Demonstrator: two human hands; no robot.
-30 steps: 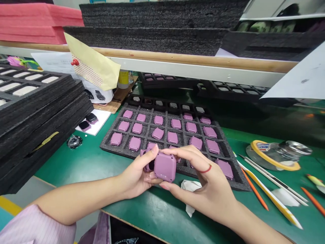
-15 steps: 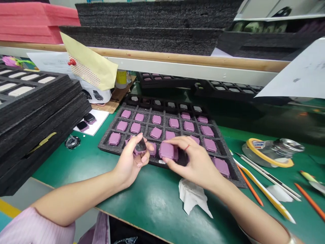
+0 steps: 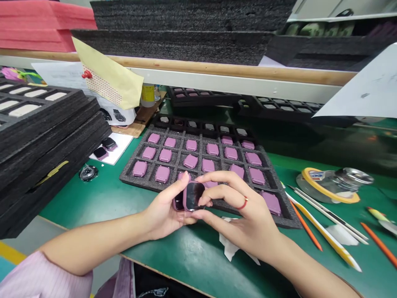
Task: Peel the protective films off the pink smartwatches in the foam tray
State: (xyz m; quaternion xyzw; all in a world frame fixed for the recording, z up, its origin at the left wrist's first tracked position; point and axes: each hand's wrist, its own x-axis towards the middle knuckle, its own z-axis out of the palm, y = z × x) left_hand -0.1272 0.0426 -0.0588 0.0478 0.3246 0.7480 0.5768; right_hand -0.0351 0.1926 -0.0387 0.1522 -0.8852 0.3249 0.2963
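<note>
My left hand [image 3: 163, 211] and my right hand [image 3: 245, 219] meet over the front edge of a black foam tray [image 3: 136, 180]. Together they pinch two purple watch bodies. The nearer watch body [image 3: 192, 195] shows its dark glossy screen. A second watch body [image 3: 178, 203] sits behind it in my left fingers, partly hidden. A red ring is on one right-hand finger. The tray's pockets hold several purple watch bodies [image 3: 165, 155], backs up.
A stack of black foam trays [image 3: 46, 136] fills the left. Two watches lie on a white card [image 3: 119, 147]. A crumpled white cloth [image 3: 231, 248] lies under my right wrist. Pencils and sticks [image 3: 322, 236], a tape roll [image 3: 328, 188] and a metal dish [image 3: 355, 176] are at right.
Half a second ago my hands were apart over the tray, each on a watch body. Now they have drawn together nearer me, and the front watch body shows its screen.
</note>
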